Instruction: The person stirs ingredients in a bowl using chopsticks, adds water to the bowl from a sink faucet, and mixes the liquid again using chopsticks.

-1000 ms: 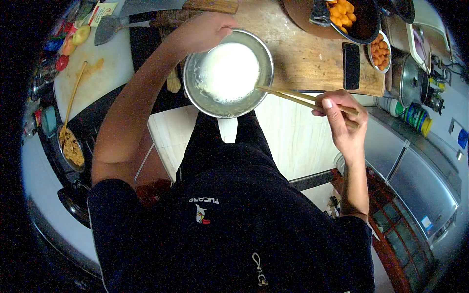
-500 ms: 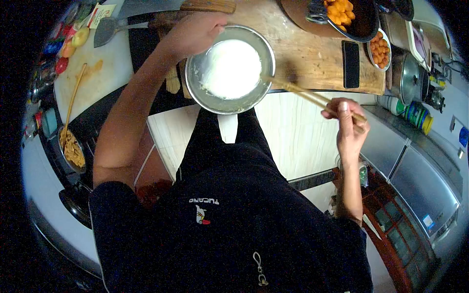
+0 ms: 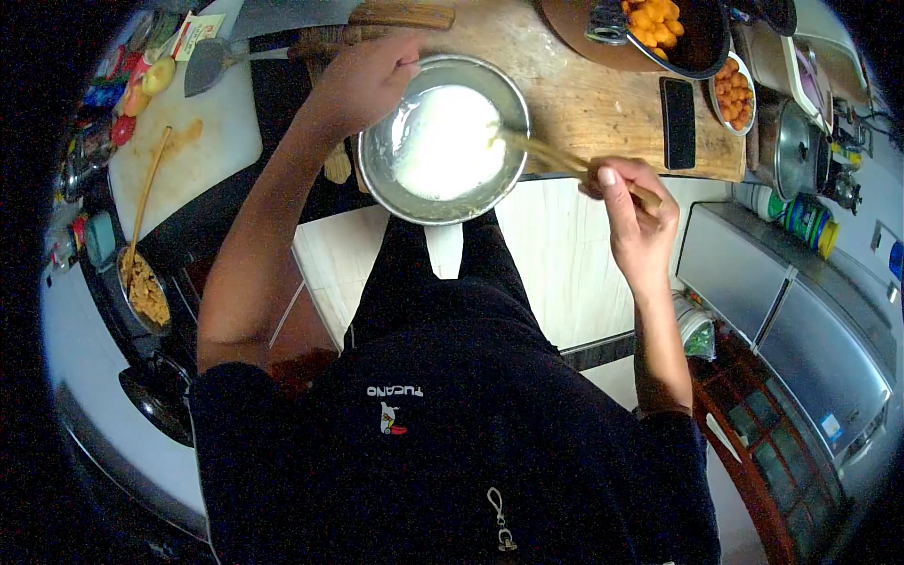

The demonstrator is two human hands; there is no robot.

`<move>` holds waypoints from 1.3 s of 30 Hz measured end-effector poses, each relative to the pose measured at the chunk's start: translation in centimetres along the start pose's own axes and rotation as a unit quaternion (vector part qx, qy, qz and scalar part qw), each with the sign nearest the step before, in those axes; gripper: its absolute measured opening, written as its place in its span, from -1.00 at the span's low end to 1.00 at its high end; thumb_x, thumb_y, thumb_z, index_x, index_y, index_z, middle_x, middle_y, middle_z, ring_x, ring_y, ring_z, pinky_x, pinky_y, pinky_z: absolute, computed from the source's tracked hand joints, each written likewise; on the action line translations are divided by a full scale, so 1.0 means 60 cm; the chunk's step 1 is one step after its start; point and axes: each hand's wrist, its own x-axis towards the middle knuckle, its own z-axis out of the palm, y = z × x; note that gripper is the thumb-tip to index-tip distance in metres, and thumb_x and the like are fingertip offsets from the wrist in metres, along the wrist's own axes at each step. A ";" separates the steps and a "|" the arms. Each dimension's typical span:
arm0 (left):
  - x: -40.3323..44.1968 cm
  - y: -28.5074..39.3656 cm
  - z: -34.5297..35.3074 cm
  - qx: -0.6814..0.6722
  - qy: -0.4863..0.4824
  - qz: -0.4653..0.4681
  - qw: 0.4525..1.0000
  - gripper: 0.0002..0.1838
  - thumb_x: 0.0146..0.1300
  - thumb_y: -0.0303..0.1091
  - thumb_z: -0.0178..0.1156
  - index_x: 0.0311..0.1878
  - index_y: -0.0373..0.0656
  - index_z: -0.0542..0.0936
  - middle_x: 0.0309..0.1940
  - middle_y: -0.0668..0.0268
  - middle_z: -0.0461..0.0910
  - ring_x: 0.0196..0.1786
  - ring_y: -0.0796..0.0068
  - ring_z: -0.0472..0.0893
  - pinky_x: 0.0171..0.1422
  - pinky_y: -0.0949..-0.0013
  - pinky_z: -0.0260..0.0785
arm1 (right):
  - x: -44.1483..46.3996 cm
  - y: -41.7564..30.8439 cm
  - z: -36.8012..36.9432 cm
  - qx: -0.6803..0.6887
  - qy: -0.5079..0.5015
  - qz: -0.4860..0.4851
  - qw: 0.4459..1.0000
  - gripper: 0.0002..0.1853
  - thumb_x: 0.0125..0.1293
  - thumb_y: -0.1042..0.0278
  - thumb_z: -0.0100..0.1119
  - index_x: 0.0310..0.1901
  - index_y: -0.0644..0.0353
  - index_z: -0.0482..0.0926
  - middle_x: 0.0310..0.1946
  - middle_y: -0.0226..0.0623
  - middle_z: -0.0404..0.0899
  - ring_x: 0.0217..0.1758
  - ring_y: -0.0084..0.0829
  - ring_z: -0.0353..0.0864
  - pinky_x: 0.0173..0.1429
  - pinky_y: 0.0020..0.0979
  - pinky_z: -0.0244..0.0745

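A round metal bowl (image 3: 375, 179) with a glossy white, batter-like mixture (image 3: 447, 141) sits at the front edge of the wooden board. My left hand (image 3: 379, 83) is closed on the bowl's upper-left rim; its fingertips are partly hidden. Wooden chopsticks (image 3: 551, 153) are gripped in my right hand (image 3: 640, 212), to the right of the bowl. Their tips reach over the rim into the white mixture and look blurred by motion.
A phone (image 3: 678, 122) lies on the wooden board (image 3: 565, 104). Behind it are a pan of orange balls (image 3: 654, 24) and a dish of brown balls (image 3: 733, 94). At left are a white cutting board (image 3: 202, 141), a grey spatula (image 3: 203, 66) and a bowl of brown food (image 3: 146, 292).
My right hand has moved left and slightly up, bringing the chopstick tips deeper into the bowl. The white mixture has shifted and looks smoother. My left hand stays at the rim.
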 end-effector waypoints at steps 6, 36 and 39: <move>-0.015 -0.014 0.003 -0.011 0.013 -0.041 0.999 -0.85 0.17 -0.31 0.04 -0.32 -0.19 0.45 -0.48 0.09 0.50 -0.40 0.11 0.52 -0.32 0.18 0.33 | 0.030 0.012 0.008 0.081 -0.040 0.081 0.993 -0.83 0.25 0.40 0.11 -0.27 0.35 0.55 -0.36 -0.30 0.56 -0.36 -0.54 0.56 -0.25 -0.57 0.46; -0.066 -0.053 0.024 -0.220 -0.046 -0.182 0.957 -0.78 0.22 -0.23 0.06 -0.31 -0.21 0.48 -0.52 0.36 0.44 -0.48 0.58 0.41 -0.39 0.47 0.29 | 0.002 0.046 0.075 0.152 -0.026 0.052 0.987 -0.86 0.26 0.43 0.08 -0.29 0.34 0.54 -0.40 -0.28 0.54 -0.38 -0.54 0.55 -0.26 -0.56 0.47; -0.089 -0.027 0.025 -0.315 -0.022 -0.246 0.917 -0.81 0.23 -0.24 0.05 -0.28 -0.18 0.48 -0.51 0.41 0.43 -0.49 0.66 0.40 -0.42 0.53 0.28 | 0.011 0.051 0.058 0.096 0.061 -0.004 0.993 -0.87 0.26 0.44 0.07 -0.30 0.34 0.54 -0.39 -0.29 0.54 -0.37 -0.52 0.55 -0.24 -0.55 0.45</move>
